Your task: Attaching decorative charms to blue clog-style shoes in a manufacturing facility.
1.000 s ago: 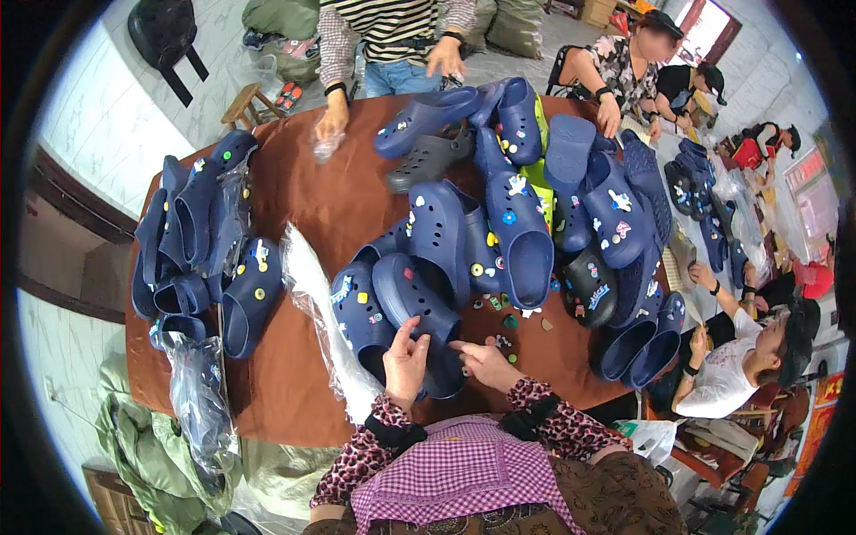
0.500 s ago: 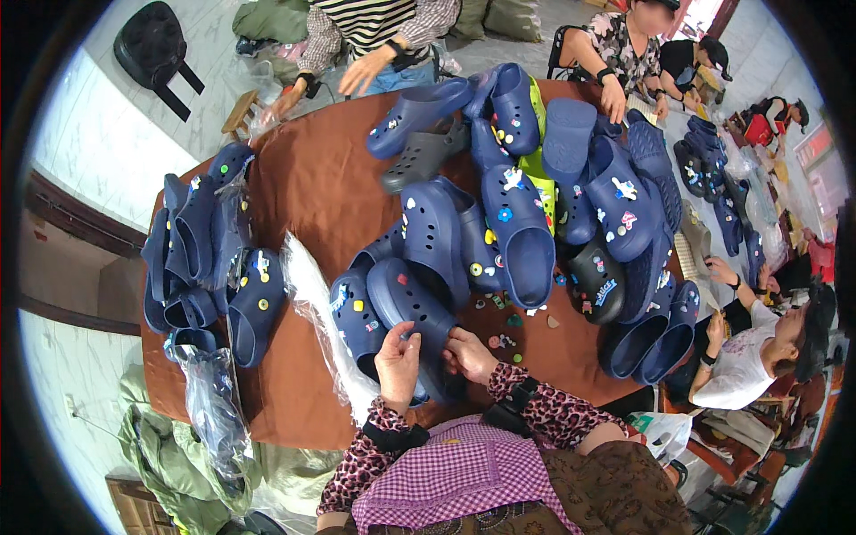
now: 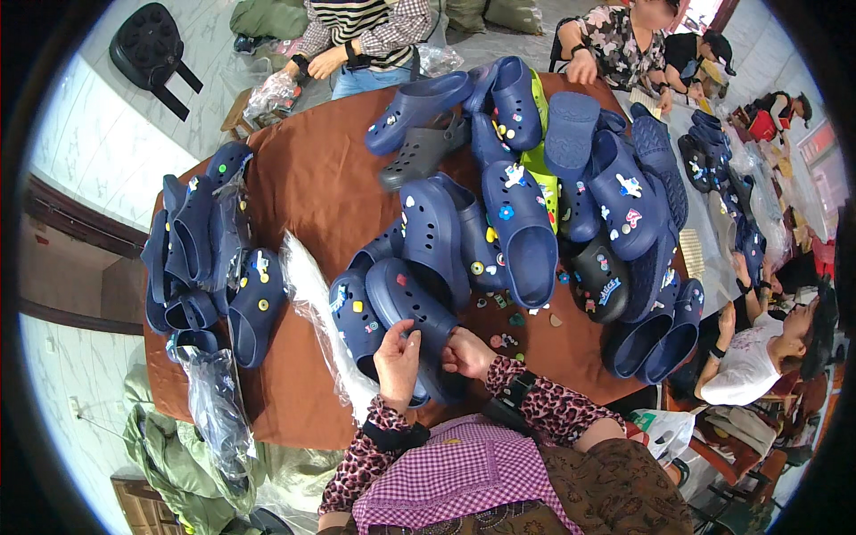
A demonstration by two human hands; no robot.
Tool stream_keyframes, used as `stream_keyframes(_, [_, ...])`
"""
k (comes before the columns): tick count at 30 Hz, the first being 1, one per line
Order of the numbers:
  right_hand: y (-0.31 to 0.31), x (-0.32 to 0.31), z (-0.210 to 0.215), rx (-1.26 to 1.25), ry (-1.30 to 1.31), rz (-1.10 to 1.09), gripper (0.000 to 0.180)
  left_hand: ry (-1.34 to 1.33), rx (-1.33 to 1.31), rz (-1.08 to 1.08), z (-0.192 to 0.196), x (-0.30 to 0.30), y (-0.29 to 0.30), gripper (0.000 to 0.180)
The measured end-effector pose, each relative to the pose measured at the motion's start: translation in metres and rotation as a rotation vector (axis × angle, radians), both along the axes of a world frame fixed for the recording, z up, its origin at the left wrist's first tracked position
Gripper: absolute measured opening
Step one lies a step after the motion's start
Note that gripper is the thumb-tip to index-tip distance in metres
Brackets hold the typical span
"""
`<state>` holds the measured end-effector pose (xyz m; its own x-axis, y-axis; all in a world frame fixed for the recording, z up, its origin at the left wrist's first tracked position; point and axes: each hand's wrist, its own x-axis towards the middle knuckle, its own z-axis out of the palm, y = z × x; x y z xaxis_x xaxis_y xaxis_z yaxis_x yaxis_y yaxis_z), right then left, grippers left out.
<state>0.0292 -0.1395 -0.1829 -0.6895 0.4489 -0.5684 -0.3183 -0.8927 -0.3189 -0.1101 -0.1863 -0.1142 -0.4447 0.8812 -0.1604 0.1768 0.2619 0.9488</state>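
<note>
At the near side of the table, a navy clog [image 3: 407, 299] with a red charm near its toe is held between my two hands. My left hand [image 3: 397, 361] grips its left side near the heel, thumb raised. Curled fingers of my right hand [image 3: 469, 352] press at its right edge; the fingertips are partly hidden. Another navy clog [image 3: 350, 308] with a yellow charm lies right beside it on the left. Small colourful shoe charms [image 3: 504, 341] lie scattered on the brown cloth to the right of my hands.
Navy clogs [image 3: 526, 241] pile up at centre and right, with a black clog [image 3: 599, 283] and a grey clog [image 3: 423, 153] among them. More clogs [image 3: 259, 303] stand left, some in clear plastic. A white plastic bag [image 3: 316, 312] lies between. Several people sit around.
My hands and the clog are almost still. Across the table, one person's hands have shifted around clear plastic, and another's hand has drawn back from the clogs. The person at right has lowered a hand.
</note>
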Motion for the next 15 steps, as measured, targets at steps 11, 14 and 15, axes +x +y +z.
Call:
stream_keyframes(11, [0.002, -0.012, 0.013, 0.349, -0.238, 0.057, 0.014, 0.089, 0.040, -0.026, 0.001, 0.002, 0.020, 0.018])
stream_keyframes(14, [-0.001, -0.004, 0.010, 0.526, -0.392, 0.186, 0.015, 0.130, 0.103, -0.012, -0.002, -0.001, 0.019, 0.015])
stream_keyframes(15, [-0.001, 0.001, 0.015, 0.603, -0.533, 0.239, 0.016, 0.105, 0.058, 0.010, 0.007, 0.000, 0.019, 0.014])
